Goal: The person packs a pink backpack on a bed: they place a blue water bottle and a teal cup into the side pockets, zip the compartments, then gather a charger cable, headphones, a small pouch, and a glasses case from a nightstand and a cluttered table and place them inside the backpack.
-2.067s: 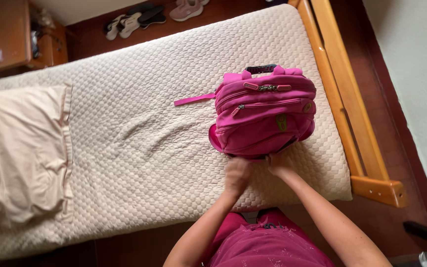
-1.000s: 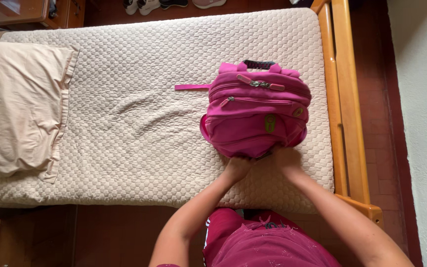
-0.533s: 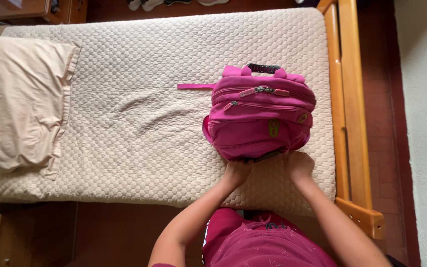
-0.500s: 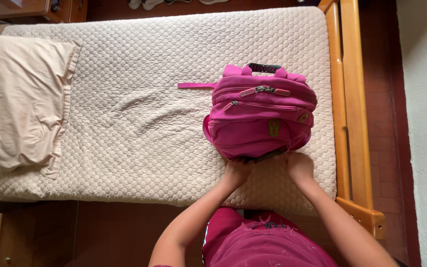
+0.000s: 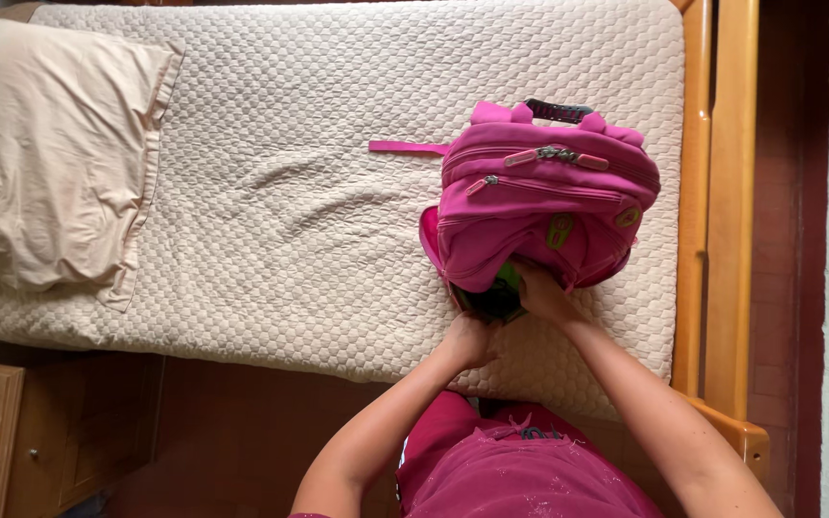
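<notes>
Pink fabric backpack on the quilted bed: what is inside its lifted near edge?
In the pink fabric backpack, the right hand lifts the edge, showing a dark opening with something green. The left hand grips below. The fabric hides everything deeper.

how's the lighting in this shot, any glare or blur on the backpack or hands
Head view: soft, even light, no glare; the pink backpack and quilted mattress are sharp. Left hand and right hand show no blur. The backpack's opening is shadowed, and so is the floor under the bed.
</notes>
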`<action>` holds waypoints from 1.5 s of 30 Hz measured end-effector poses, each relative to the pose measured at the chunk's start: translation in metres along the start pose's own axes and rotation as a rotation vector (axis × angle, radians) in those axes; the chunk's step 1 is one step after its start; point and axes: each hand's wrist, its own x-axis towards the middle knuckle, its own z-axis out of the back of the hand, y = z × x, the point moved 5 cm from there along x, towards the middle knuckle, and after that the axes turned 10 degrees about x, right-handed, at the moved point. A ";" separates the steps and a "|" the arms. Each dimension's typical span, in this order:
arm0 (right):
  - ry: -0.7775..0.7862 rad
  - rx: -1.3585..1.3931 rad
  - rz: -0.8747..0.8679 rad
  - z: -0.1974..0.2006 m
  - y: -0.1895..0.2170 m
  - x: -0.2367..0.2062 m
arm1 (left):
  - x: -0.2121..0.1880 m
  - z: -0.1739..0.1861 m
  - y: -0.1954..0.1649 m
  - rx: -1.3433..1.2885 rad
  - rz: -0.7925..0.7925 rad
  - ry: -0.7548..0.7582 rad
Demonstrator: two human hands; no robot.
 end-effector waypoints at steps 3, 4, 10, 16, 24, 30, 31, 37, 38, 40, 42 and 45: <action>0.210 -0.081 -0.192 -0.007 0.003 0.006 | 0.000 0.010 0.000 -0.002 -0.056 -0.159; 0.240 -0.071 -0.046 -0.009 0.015 0.010 | -0.001 0.017 0.000 -0.002 -0.088 -0.250; 0.482 -0.394 -0.118 -0.050 0.038 0.023 | -0.013 0.039 0.014 -0.031 0.006 -0.355; 0.596 -0.497 -0.217 -0.068 0.042 0.026 | -0.030 0.063 0.025 -0.161 0.028 -0.489; 0.777 -0.153 -0.214 0.007 0.053 -0.011 | -0.037 0.083 0.035 -0.422 0.191 -0.399; 0.608 0.375 0.092 0.113 0.111 -0.037 | -0.034 0.132 -0.016 -0.822 -0.057 -0.397; 0.594 0.475 0.159 0.124 0.120 -0.043 | -0.032 0.139 -0.024 -0.992 -0.106 -0.345; -0.025 1.734 0.195 0.133 0.147 -0.086 | -0.030 0.172 -0.093 -1.159 -0.615 0.004; -0.135 1.825 0.182 0.130 0.148 -0.094 | -0.032 0.170 -0.102 -1.241 -0.626 0.114; -0.367 1.997 0.188 0.130 0.145 -0.110 | -0.038 0.158 -0.122 -1.379 -0.642 0.356; -0.627 1.911 0.157 0.140 0.138 -0.130 | -0.047 0.139 -0.139 -1.519 -0.629 0.578; -0.953 1.857 0.117 0.160 0.123 -0.175 | -0.060 0.103 -0.162 -1.593 -0.647 0.901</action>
